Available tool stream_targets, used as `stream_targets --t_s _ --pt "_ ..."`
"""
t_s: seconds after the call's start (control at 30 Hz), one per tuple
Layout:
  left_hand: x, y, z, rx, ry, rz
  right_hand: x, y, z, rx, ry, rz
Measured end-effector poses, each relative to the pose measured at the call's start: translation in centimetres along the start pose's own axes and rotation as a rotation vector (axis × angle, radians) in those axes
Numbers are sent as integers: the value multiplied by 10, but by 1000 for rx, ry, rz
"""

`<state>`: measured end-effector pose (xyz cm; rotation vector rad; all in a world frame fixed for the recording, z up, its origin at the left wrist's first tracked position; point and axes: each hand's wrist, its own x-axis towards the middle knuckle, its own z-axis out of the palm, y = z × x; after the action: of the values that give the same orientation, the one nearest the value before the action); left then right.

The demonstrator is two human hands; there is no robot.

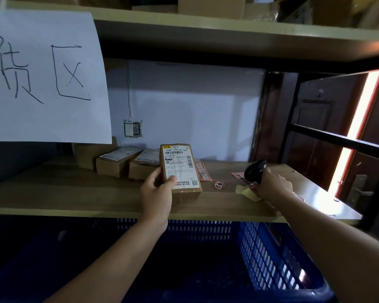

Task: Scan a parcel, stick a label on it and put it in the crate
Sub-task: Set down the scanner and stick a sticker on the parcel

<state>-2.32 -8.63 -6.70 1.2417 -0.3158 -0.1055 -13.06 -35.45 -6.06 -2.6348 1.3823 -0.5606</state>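
My left hand grips a brown cardboard parcel by its lower left side, tilted up on the wooden shelf so its white shipping label faces me. My right hand holds a black handheld scanner at the right of the shelf, its head turned toward the parcel. Red and white sticker labels lie on the shelf behind the parcel, one loose sticker lies between my hands, and more stickers sit under the scanner. A blue plastic crate stands below the shelf.
Two more labelled brown parcels and a small box lie at the back left of the shelf. A white paper sign hangs at the upper left. Yellow backing paper lies by my right hand. A black frame post stands right.
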Motion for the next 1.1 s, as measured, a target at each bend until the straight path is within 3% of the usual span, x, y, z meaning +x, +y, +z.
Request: stream_targets --t_s 0.83,0.97,1.03,1.1 --pt "-8 7 5 17 -39 -38 -7 0 -4 -81 32 13" --pt "-8 7 6 22 -43 -38 -9 -15 -8 52 368 -220" --pt "-8 7 4 21 -41 -38 -8 -31 -8 199 325 -383" --pt "-8 8 1 22 -39 -40 -6 -47 -2 197 136 -438"
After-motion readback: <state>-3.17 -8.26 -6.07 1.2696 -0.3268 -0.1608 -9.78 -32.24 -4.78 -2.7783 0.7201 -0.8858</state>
